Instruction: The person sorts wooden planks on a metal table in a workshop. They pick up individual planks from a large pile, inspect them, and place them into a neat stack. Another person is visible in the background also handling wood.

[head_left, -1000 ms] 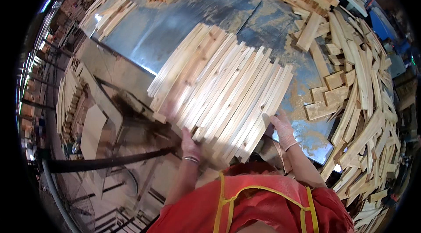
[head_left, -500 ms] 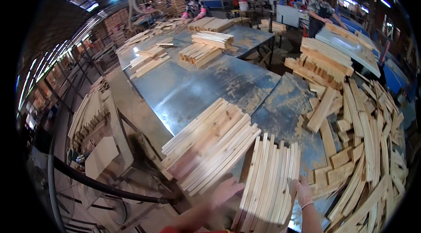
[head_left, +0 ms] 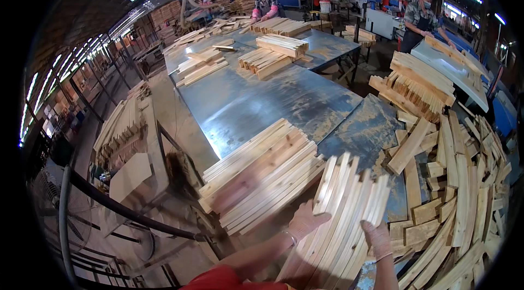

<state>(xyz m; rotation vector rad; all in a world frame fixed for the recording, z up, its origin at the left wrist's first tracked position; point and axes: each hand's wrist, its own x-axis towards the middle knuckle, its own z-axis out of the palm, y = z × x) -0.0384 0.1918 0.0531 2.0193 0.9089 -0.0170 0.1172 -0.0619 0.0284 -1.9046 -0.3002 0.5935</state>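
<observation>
- Workshop, long metal table (head_left: 245, 110) dusted with sawdust; scrap pile (head_left: 466, 197) at right, stacked pieces (head_left: 273, 60) toward far end.
- Bundle (head_left: 338, 230) of thin, pale wood sticks: near side, right of centre, between the hands; cannot tell if it's fully lifted or partly resting. Far ends uneven.
- Left hand (head_left: 305, 223): on the bundle's left edge, fingers part-bent, thumb laid over the top sticks.
- Right hand (head_left: 378, 241): on the right edge, thumb up on the side, other fingers mostly hidden; looks closed against the wood.
- Batch (head_left: 265, 178) of similar sticks just left, lying side by side.
- Handling, judged: each stick light and stiff, whole bundle fairly heavy. Dry wood, dusty, may slide stick on stick; not fragile, splinters possible.
- Best hold: both long edges, around mid-length, squeezing inward; loose middle sticks could drop out.
</observation>
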